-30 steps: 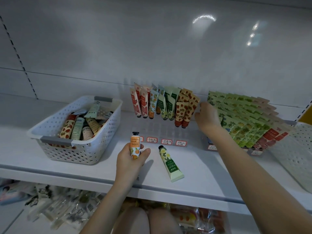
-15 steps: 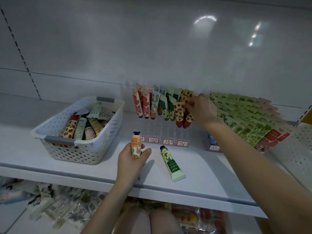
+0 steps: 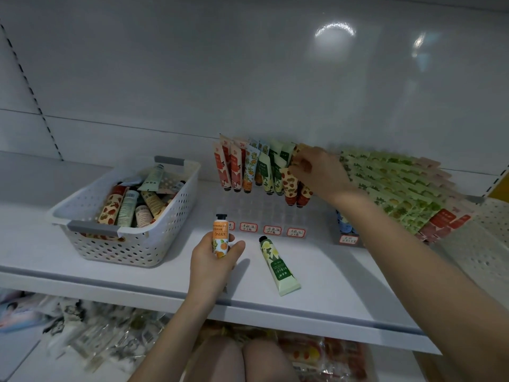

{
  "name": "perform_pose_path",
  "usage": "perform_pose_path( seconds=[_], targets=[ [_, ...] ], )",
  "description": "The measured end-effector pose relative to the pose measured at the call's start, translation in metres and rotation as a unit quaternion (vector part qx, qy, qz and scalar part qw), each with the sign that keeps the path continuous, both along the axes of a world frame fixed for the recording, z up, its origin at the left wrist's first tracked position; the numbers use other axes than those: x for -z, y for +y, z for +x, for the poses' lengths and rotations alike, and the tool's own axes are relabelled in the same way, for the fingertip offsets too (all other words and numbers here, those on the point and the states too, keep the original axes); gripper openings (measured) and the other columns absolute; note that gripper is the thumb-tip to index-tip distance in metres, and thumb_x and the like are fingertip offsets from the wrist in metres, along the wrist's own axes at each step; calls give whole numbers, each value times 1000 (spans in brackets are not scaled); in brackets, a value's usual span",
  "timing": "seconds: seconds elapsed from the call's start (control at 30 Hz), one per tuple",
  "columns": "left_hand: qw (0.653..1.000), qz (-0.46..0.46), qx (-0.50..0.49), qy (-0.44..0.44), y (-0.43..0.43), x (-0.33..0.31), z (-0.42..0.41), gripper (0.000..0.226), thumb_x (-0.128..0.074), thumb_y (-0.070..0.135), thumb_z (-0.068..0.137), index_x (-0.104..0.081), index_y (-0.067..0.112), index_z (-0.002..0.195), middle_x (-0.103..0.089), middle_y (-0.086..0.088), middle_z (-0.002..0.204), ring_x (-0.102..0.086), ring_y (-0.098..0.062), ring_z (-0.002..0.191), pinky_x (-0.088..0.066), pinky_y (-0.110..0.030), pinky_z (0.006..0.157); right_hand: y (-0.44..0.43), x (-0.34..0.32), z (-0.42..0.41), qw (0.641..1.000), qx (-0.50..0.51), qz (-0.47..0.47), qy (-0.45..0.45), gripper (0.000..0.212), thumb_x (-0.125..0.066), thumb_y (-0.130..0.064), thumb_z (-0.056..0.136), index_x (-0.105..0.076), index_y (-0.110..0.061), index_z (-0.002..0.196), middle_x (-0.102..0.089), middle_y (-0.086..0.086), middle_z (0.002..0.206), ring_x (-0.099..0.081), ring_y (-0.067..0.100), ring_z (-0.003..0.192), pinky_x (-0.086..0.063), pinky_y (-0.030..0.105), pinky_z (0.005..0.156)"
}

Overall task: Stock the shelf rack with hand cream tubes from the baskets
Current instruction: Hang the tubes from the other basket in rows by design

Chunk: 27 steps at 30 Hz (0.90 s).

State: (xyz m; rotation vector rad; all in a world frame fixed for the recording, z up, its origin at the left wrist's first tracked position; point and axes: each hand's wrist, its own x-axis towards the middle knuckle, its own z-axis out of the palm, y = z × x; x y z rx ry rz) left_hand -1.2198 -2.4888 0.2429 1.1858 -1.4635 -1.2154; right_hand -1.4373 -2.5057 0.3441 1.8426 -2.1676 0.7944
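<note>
Gripping an orange tube (image 3: pixel 220 238) upright, the left hand (image 3: pixel 212 266) hovers, a green tube (image 3: pixel 278 264) lying just right of its fingers. The right hand (image 3: pixel 319 173) pinches a strawberry-print tube (image 3: pixel 289 186) in the rack (image 3: pixel 264 209); a rough nudge could topple neighbours leaning beside those fingertips.

Two hands, the left hand (image 3: pixel 212 260) and the right hand (image 3: pixel 322 175); one orange tube (image 3: pixel 220 234) between the left fingers; one green tube (image 3: pixel 276 264) loose just right of them; two white baskets, one (image 3: pixel 137 244) left of them, one (image 3: pixel 493 216) partly seen; five price labels (image 3: pixel 272 230) plainly showing; racked tubes (image 3: pixel 249 169) by the right fingers overlap beyond counting.
</note>
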Motion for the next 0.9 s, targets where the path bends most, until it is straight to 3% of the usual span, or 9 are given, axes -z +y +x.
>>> perform_pose_path(
  seconds=[0.17,0.33,0.57,0.73,0.9],
  targets=[
    [1000,0,-4,5,-1,0,1,13,-69,17,83,-56,19,85,-61,1,76,-57,-12,67,-49,-28,67,-1,2,-4,1000,6,19,4,20,-52,-15,93,-67,-7,104,-64,10,105,-60,24,93,-50,40,81],
    [1000,1,-2,6,-1,1,1,13,-68,17,83,-57,16,88,-61,1,75,-56,-12,64,-47,-23,62,2,2,-10,999,47,21,12,22,-48,-15,95,-65,-5,105,-65,12,105,-61,26,93,-51,38,78],
    [1000,7,-6,20,-1,4,3,15,-69,14,82,-55,21,79,-61,-2,75,-56,-13,66,-49,-27,65,-7,-3,-9,996,77,48,25,24,-45,-16,97,-61,-2,108,-65,14,100,-61,27,87,-51,35,71],
    [1000,11,-5,22,0,5,3,13,-69,14,82,-56,19,83,-61,-2,76,-56,-12,67,-49,-26,64,-8,-6,-7,994,82,68,27,24,-46,-17,96,-61,-2,108,-65,15,102,-62,28,89,-54,40,76],
    [1000,8,-6,23,0,3,5,13,-68,14,83,-58,13,90,-61,-1,77,-55,-10,67,-48,-21,61,-6,-10,-5,993,85,74,35,23,-45,-18,96,-61,-5,107,-65,12,104,-62,27,91,-52,36,73]
  ],
)
